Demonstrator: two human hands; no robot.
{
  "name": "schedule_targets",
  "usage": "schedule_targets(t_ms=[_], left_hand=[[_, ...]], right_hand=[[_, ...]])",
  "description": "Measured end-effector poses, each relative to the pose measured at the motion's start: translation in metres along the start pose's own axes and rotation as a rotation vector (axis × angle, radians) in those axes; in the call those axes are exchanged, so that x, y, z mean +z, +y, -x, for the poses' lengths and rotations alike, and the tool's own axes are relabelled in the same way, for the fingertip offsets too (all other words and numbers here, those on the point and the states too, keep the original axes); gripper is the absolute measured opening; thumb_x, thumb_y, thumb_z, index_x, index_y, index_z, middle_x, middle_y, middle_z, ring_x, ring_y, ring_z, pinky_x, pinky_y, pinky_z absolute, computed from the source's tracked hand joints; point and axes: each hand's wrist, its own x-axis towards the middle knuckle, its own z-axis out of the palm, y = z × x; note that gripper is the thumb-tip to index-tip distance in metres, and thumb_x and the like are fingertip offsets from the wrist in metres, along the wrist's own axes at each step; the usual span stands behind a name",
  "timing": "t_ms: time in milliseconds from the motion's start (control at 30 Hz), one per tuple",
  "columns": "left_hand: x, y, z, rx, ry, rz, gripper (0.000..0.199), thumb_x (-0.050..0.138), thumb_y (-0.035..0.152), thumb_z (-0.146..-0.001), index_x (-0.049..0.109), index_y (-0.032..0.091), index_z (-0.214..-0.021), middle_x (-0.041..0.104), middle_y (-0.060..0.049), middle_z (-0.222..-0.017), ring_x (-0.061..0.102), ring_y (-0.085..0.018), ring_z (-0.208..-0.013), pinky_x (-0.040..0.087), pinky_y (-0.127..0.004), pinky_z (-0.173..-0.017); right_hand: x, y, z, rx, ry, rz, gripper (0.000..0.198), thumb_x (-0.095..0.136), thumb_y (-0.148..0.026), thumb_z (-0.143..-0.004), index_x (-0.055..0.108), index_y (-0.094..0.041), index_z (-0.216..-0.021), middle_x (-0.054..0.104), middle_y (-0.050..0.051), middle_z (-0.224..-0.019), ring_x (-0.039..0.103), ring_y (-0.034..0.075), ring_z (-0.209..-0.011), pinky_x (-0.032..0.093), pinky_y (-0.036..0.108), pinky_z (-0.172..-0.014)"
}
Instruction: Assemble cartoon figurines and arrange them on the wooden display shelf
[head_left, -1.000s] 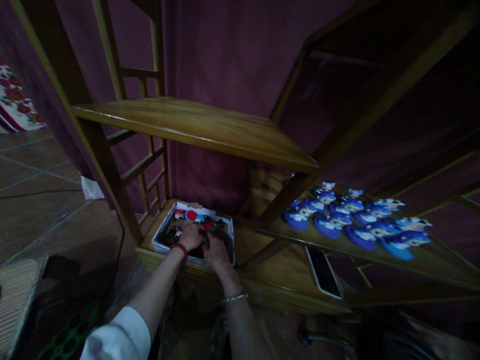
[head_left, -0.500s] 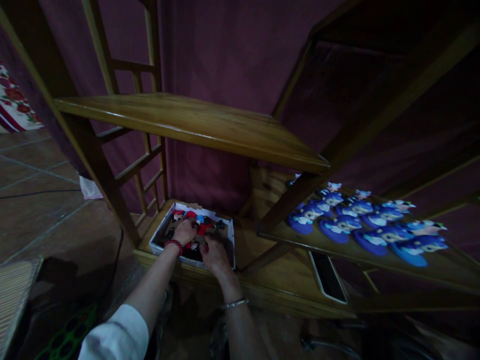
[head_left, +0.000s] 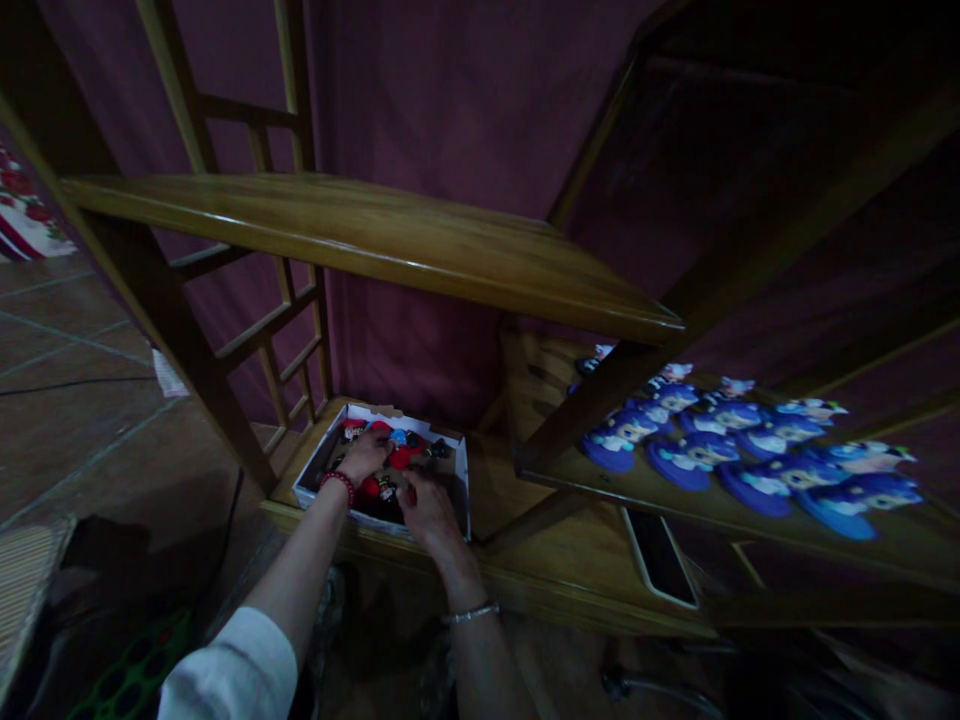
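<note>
A shallow white cardboard box (head_left: 462,480) stands on the low wooden shelf, with several small red, black and blue figurines inside. My left hand (head_left: 366,455), a red bead bracelet at its wrist, reaches over the box's left half. Its fingers stretch toward a red figurine (head_left: 401,457) and a blue one (head_left: 400,438). My right hand (head_left: 427,505) comes over the front rim, thumb and forefinger apart beside a black figurine (head_left: 386,488). No held item shows in either hand, though the dim light blurs the fingertips.
Above the box runs a wooden shelf board (head_left: 375,235). Several blue-haired figurines (head_left: 701,450) on round bases stand on the shelf to the right. A phone (head_left: 660,557) lies below them. A lattice side panel (head_left: 274,330) rises at the left.
My left hand has drawn back slightly leftward, uncovering more red and black figurines in the middle of the box. My right hand stays nearly in place. The view has shifted a little.
</note>
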Motion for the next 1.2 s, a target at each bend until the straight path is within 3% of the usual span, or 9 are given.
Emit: schedule_targets(t_ms=[233,567,867,1067,1200], left_hand=[[-0.005,0.001,0.002,-0.051,0.077,0.075,0.026,0.048,0.020,-0.071,0.059,0.014,-0.093,0.056,-0.008,-0.108,0.054,-0.015,-0.092,0.041,-0.023,-0.078],[-0.003,-0.005,-0.004,-0.162,0.060,0.497,0.031,0.047,0.014,-0.068,0.056,0.012,-0.097,0.064,-0.006,-0.079,0.058,-0.013,-0.071,0.045,-0.024,-0.064],[-0.004,0.003,-0.007,-0.241,0.157,1.056,0.022,0.048,-0.001,-0.056,0.058,0.010,-0.071,0.060,-0.003,-0.064,0.056,-0.009,-0.063,0.045,-0.021,-0.064],[-0.004,0.002,-0.010,-0.280,0.192,1.125,0.017,0.047,-0.004,-0.057,0.054,0.011,-0.060,0.056,0.000,-0.062,0.052,-0.005,-0.060,0.043,-0.016,-0.060],[-0.004,0.000,-0.010,-0.308,0.150,1.137,0.016,0.048,-0.004,-0.059,0.055,0.010,-0.062,0.058,-0.001,-0.068,0.053,-0.006,-0.063,0.042,-0.015,-0.059]], right_hand=[[-0.001,0.000,-0.001,0.000,-0.007,-0.018,0.034,0.044,-0.020,-0.076,0.054,-0.020,-0.108,0.059,0.005,-0.107,0.054,0.017,-0.098,0.038,0.025,-0.085],[-0.005,-0.003,0.000,0.007,-0.001,-0.013,0.034,0.044,-0.019,-0.075,0.054,-0.019,-0.108,0.062,0.006,-0.097,0.056,0.016,-0.088,0.040,0.023,-0.077],[-0.007,-0.004,0.000,0.020,0.002,-0.030,0.033,0.044,-0.020,-0.076,0.055,-0.019,-0.107,0.063,0.005,-0.097,0.057,0.015,-0.088,0.041,0.022,-0.077],[-0.008,-0.002,0.001,0.013,-0.004,-0.014,0.033,0.042,-0.022,-0.077,0.054,-0.018,-0.108,0.062,0.006,-0.099,0.058,0.015,-0.088,0.041,0.022,-0.078],[-0.008,-0.002,0.001,0.012,0.010,-0.022,0.033,0.042,-0.022,-0.077,0.055,-0.018,-0.107,0.062,0.006,-0.101,0.057,0.015,-0.090,0.041,0.022,-0.080]])
